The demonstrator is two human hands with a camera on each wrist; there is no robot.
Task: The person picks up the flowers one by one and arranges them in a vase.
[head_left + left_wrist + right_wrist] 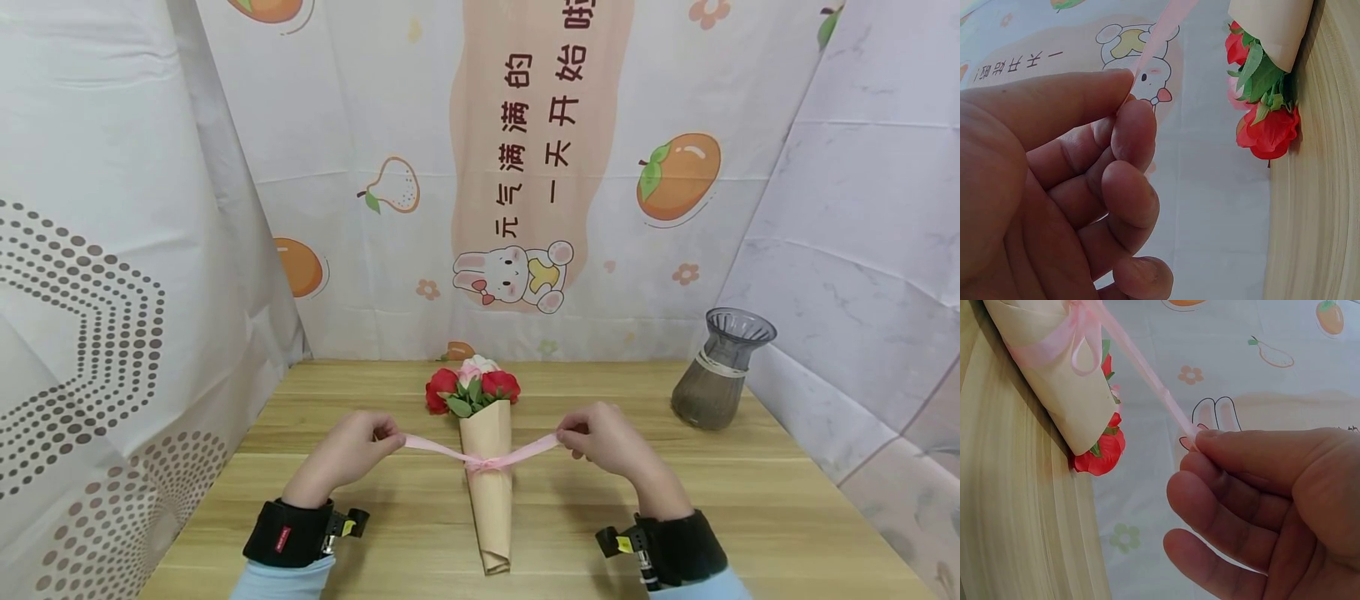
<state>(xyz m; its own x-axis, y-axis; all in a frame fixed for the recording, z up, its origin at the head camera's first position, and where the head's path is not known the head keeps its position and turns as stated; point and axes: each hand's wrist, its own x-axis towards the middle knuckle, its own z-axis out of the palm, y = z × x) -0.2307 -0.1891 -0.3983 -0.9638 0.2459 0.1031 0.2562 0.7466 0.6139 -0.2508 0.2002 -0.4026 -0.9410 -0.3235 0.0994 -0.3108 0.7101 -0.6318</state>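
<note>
A bouquet of red, pink and white flowers (501, 384), rolled in brown wrapping paper (489, 517), lies on the table with its blooms toward the back. Pink ribbon (489, 464) circles the paper about midway and is knotted in front, where a small loop shows in the right wrist view. My left hand (358, 448) pinches one ribbon end between thumb and forefinger, left of the bouquet. On the other side, my right hand (603, 440) pinches the opposite end the same way. Both ends stretch outward from the knot, above the table.
A grey glass vase (708, 387) with a pale cord round its neck stands at the right rear of the wooden table (600, 550). Printed cloth (360, 267) hangs behind the table and along both sides.
</note>
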